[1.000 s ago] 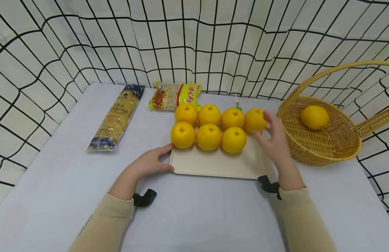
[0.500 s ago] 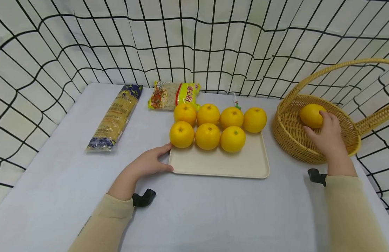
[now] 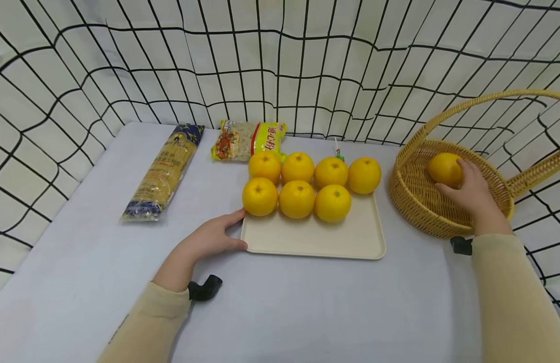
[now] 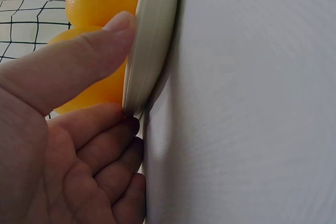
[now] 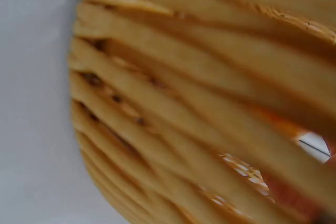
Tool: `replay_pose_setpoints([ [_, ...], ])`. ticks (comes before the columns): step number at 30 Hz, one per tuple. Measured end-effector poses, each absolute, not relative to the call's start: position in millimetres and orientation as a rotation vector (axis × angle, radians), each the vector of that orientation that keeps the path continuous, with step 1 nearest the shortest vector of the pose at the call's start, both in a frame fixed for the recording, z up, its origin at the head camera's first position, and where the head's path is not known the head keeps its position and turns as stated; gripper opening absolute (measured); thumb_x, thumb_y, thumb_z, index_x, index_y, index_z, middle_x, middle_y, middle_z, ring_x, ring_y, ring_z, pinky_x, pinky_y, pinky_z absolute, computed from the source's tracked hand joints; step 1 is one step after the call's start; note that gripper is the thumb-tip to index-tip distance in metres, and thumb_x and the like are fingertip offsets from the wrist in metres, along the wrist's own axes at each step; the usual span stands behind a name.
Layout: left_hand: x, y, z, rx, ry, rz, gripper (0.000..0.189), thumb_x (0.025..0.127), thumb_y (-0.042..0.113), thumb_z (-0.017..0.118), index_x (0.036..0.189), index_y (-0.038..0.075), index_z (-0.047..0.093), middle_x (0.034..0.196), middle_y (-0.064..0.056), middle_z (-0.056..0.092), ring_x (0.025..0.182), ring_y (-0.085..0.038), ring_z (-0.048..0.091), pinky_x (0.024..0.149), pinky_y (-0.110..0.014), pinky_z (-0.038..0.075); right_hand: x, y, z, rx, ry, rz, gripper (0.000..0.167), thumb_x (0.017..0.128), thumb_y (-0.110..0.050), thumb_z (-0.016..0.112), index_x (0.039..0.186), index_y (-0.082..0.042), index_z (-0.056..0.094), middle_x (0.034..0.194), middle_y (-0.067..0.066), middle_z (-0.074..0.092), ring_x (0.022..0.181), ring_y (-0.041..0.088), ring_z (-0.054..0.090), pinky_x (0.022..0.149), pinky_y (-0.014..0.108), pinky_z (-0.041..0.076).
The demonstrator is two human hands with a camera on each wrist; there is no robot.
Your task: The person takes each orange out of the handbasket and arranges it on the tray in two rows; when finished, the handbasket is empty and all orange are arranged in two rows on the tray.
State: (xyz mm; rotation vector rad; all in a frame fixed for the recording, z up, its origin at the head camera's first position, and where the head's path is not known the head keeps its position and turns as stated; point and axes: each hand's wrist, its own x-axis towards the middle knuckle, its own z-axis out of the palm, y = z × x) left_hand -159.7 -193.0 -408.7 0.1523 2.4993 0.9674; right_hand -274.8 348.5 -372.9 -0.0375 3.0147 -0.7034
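Inside the wicker basket (image 3: 411, 201) at the right, my right hand (image 3: 475, 194) grips an orange (image 3: 445, 169), thumb at its near side and fingers over its right side. In the right wrist view the basket's woven wall (image 5: 157, 93) fills most of the picture and hides most of that hand. My left hand (image 3: 216, 236) rests against the left edge of a cream tray (image 3: 316, 239), thumb and fingers spread along it. The left wrist view shows the thumb (image 4: 118, 30) at the tray's rim (image 4: 152, 45). Several oranges (image 3: 296, 199) sit on the tray in two rows, the front one shorter.
A long packet of noodles (image 3: 164, 174) lies at the left, and a smaller yellow food packet (image 3: 248, 141) lies behind the tray. A small green-and-white item (image 3: 338, 151) shows behind the oranges. The basket's handle (image 3: 480, 103) arches high. Black netting (image 3: 280, 70) surrounds the table.
My right hand has let go of the back row's rightmost orange on the tray, moved right into the basket and taken hold of the orange there. My left hand has stayed at the tray.
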Motion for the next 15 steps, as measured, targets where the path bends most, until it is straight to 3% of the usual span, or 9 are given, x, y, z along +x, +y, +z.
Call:
replay_pose_setpoints([
  [4,-159.5,-193.2,-407.9,0.151,2.501,0.957,0.085,0.075,0.033,0.072,0.144,0.013,0.026,0.149,-0.007,0.026,0.137,-0.031,0.023,0.111,-0.049,0.02,-275.0,351.9,-375.8,-0.018,2.979,-0.759,0.092,0.087,-0.046,0.049,0.145,-0.004,-0.009,0.148,0.027,-0.012,0.133,0.052,-0.001,0.101,0.07,0.011],
  [10,-159.1,-192.9,-407.9,0.147,2.51,0.94,0.086,0.075,0.035,0.072,0.144,0.013,0.026,0.149,-0.007,0.027,0.137,-0.031,0.024,0.111,-0.05,0.021,-272.6,347.3,-372.7,0.07,2.915,-0.754,0.092,0.087,-0.052,0.047,0.144,-0.013,-0.015,0.145,0.027,-0.013,0.123,0.061,0.013,0.095,0.072,0.019],
  [15,-159.5,-192.7,-409.2,0.16,2.512,0.944,0.086,0.075,0.035,0.072,0.144,0.013,0.026,0.149,-0.008,0.027,0.137,-0.031,0.024,0.111,-0.049,0.021,-272.1,344.7,-371.3,0.091,2.914,-0.76,0.087,0.088,-0.051,0.046,0.146,-0.012,-0.006,0.145,0.025,-0.014,0.124,0.061,0.013,0.095,0.071,0.02],
])
